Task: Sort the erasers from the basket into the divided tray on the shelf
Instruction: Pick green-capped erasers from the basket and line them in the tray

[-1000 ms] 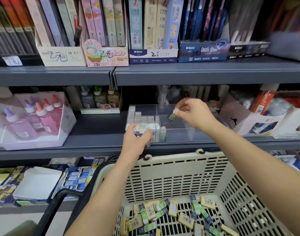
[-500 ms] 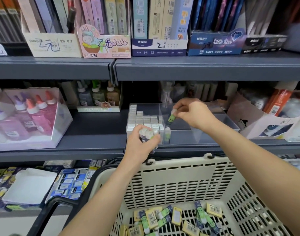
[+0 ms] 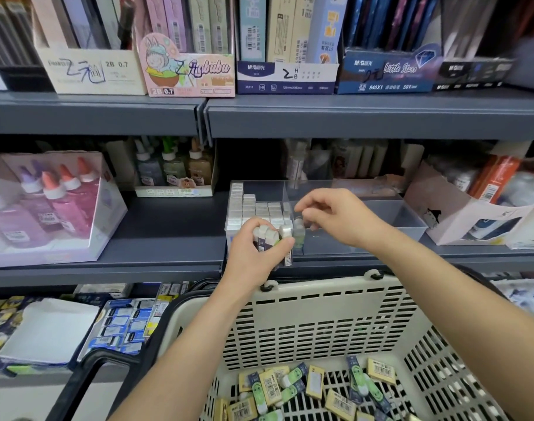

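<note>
tray (image 3: 411,227) left cell packed with upright erasers (image 3: 259,208), no room. right of divider (image 3: 285,192) floor mostly bare, open from above; one green eraser (image 3: 299,237) stands at front left corner, right hand (image 3: 338,217) hangs over it. upper shelf (image 3: 366,117) caps headroom. left hand (image 3: 253,259) gripping bunch (image 3: 270,235) blocks tray front left. basket (image 3: 320,288) rim just below shelf edge. box (image 3: 460,221) close on tray's right. bare shelf (image 3: 174,235) strip between tray and glue case (image 3: 108,208).
</note>
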